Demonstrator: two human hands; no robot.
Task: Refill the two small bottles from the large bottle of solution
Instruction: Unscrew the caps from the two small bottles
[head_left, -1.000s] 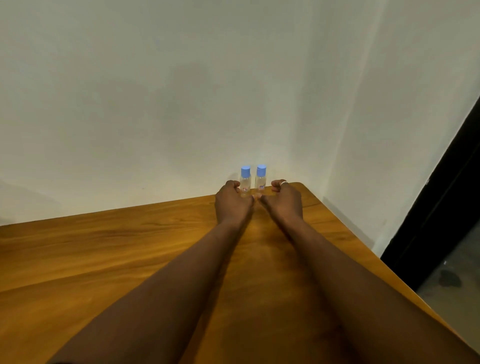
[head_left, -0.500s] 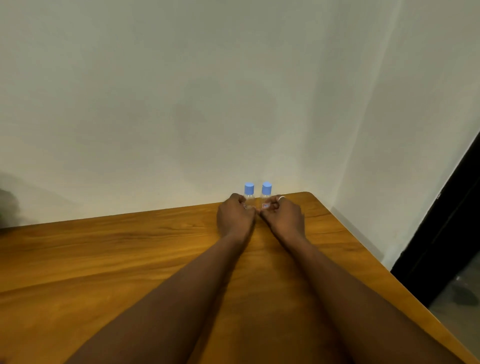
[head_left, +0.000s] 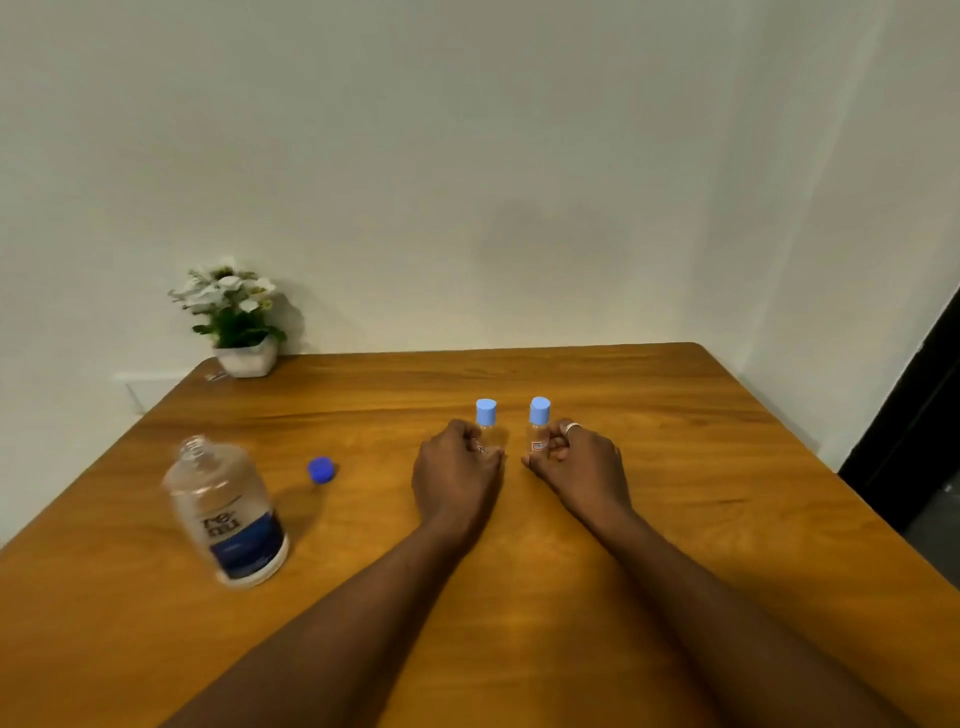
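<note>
Two small clear bottles with light blue caps stand upright on the wooden table (head_left: 675, 467). My left hand (head_left: 457, 478) is closed around the left small bottle (head_left: 487, 421). My right hand (head_left: 576, 467), with a ring on one finger, is closed around the right small bottle (head_left: 539, 423). The large clear bottle (head_left: 226, 514) with a blue label stands uncapped at the left. Its dark blue cap (head_left: 321, 470) lies on the table between the large bottle and my left hand.
A small white pot of white flowers (head_left: 236, 317) stands at the table's far left corner against the wall. The table's right edge drops off beside a dark doorway (head_left: 914, 415).
Both hands have drawn the two small bottles from the far corner toward me, spreading them apart. The view has swung left and down, bringing the large bottle, cap and flowers into sight.
</note>
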